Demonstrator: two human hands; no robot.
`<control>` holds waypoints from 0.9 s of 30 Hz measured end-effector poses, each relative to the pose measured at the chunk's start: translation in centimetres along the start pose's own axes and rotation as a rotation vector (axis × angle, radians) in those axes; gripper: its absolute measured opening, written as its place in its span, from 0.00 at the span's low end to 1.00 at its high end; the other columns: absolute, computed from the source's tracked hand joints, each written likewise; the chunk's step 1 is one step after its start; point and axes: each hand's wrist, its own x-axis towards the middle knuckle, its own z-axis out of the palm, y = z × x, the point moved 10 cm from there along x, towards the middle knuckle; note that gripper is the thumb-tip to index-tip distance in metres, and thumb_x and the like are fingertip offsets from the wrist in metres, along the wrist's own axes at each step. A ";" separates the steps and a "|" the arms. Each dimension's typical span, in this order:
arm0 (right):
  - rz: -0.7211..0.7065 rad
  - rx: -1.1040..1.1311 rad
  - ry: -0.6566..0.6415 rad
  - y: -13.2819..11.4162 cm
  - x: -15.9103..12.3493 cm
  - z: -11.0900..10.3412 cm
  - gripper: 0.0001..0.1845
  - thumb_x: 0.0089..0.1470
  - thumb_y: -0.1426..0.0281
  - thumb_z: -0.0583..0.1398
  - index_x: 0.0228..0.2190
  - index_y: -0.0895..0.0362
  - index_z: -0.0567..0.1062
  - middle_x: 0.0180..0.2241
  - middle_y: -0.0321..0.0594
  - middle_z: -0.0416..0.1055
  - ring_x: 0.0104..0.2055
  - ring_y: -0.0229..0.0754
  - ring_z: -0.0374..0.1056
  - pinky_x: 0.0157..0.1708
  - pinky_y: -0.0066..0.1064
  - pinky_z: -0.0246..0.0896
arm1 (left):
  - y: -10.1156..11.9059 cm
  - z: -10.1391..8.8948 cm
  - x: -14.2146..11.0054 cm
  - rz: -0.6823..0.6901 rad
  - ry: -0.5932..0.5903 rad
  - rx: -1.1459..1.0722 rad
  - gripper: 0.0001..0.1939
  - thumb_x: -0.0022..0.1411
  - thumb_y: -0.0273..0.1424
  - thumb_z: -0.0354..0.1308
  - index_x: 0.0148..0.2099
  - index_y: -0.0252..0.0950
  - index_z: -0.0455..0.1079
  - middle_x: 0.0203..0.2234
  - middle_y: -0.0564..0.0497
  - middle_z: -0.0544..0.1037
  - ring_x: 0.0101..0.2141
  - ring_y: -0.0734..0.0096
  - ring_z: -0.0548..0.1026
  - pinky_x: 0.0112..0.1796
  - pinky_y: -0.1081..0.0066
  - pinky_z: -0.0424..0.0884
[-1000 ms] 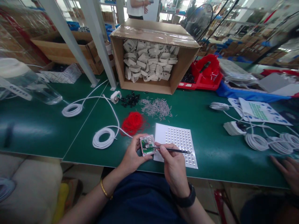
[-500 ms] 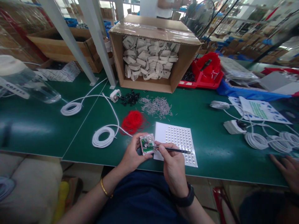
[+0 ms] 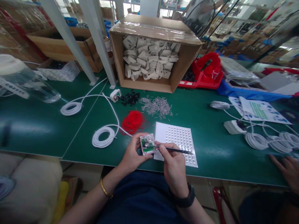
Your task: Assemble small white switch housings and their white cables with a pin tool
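Two bare hands work over one green table (image 3: 205, 133), its top smooth and slightly glossy. The left hand (image 3: 134, 155) grips one housing (image 3: 148, 144) by its edges, fingers and thumb closed to its width; it is squarish, with rounded corners, a thin red line round the rim and a green board inside. The right hand (image 3: 174, 165) pinches one slim dark tool (image 3: 175, 150), its thin metal end over the board; whether it touches is too small to tell. The housing is held just beside one white sheet (image 3: 161, 132), which carries rows of small shiny round dots.

Beyond lie one tangled heap of red thread (image 3: 133, 122), one scatter of thin metallic pins (image 3: 157, 106) and one pile of small black parts (image 3: 130, 98). Two coils of smooth white cable, a near one (image 3: 103, 137) and a far one (image 3: 71, 109), lie to the left. One cardboard box (image 3: 146, 84) stands open behind, filled with many pale, angular plastic shells (image 3: 149, 59).
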 end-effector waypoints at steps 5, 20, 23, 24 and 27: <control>0.000 -0.013 -0.012 0.0 -0.1 0.1 0.09 0.44 0.65 0.68 0.27 0.57 0.76 0.35 0.42 0.78 0.39 0.45 0.72 0.43 0.39 0.62 | 0.1 0.0 0.1 -0.005 0.007 -0.002 0.36 0.43 0.21 0.69 0.52 0.40 0.57 0.52 0.46 0.68 0.52 0.60 0.69 0.53 0.61 0.66; -0.050 -0.073 -0.009 -0.1 -0.1 0.0 0.08 0.46 0.65 0.67 0.28 0.57 0.76 0.35 0.42 0.78 0.39 0.45 0.72 0.43 0.39 0.62 | 0.0 -0.1 0.0 -0.001 0.015 -0.009 0.36 0.43 0.21 0.69 0.52 0.41 0.58 0.52 0.47 0.68 0.52 0.61 0.70 0.53 0.62 0.66; -0.044 -0.081 -0.023 0.0 -0.1 0.1 0.08 0.47 0.66 0.66 0.29 0.57 0.76 0.36 0.42 0.78 0.39 0.46 0.72 0.44 0.40 0.62 | 0.1 -0.1 0.0 -0.007 0.013 -0.009 0.36 0.43 0.21 0.69 0.52 0.40 0.58 0.52 0.46 0.68 0.52 0.62 0.70 0.53 0.62 0.66; -0.044 -0.083 -0.026 0.0 -0.1 0.1 0.08 0.47 0.66 0.66 0.29 0.57 0.76 0.36 0.42 0.78 0.39 0.46 0.72 0.43 0.40 0.62 | 0.1 -0.1 0.0 -0.011 0.013 -0.009 0.36 0.43 0.21 0.69 0.52 0.40 0.58 0.52 0.46 0.68 0.52 0.61 0.70 0.53 0.62 0.66; -0.043 -0.080 -0.028 -0.1 -0.2 0.1 0.08 0.47 0.66 0.66 0.29 0.57 0.76 0.36 0.42 0.78 0.39 0.46 0.72 0.43 0.40 0.62 | 0.2 -0.1 0.0 -0.016 0.017 -0.012 0.36 0.42 0.21 0.69 0.52 0.40 0.58 0.52 0.46 0.69 0.51 0.61 0.70 0.52 0.62 0.67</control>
